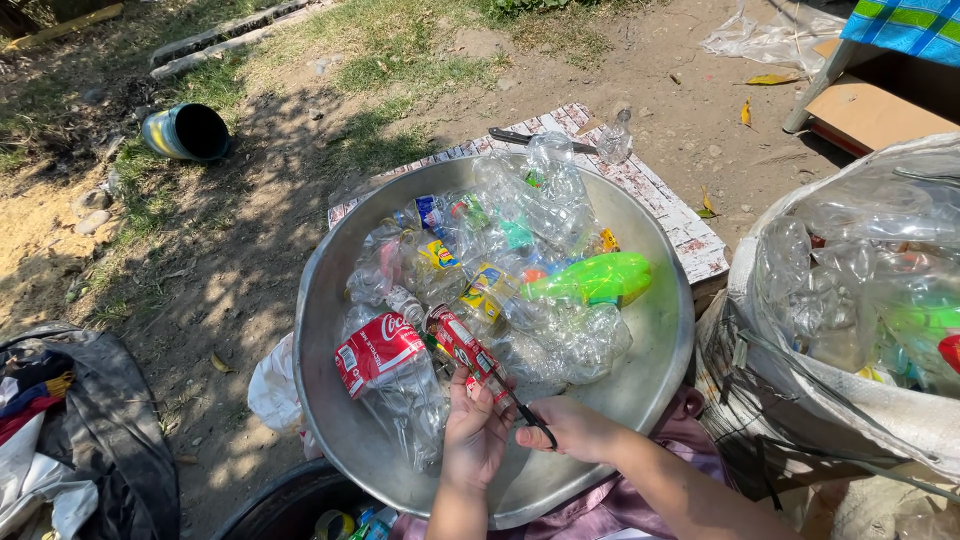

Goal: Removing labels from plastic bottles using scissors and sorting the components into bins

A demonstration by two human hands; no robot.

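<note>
**A:** so that red-labelled bottle (470, 352), where's it at?

**B:** over the near side of the big metal basin (325, 330), your left hand (474, 432) is wrapped round its lower end

**A:** and your right hand (572, 428)?

**B:** closed on a dark blade (528, 418) laid against the label. Crushed clear bottles (540, 210) and a green bottle (595, 278) piled behind, white sack (800, 395) on your right

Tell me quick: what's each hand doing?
Left hand: closed around a bottle with a red label.
Right hand: closed on a dark blade tool.
</note>
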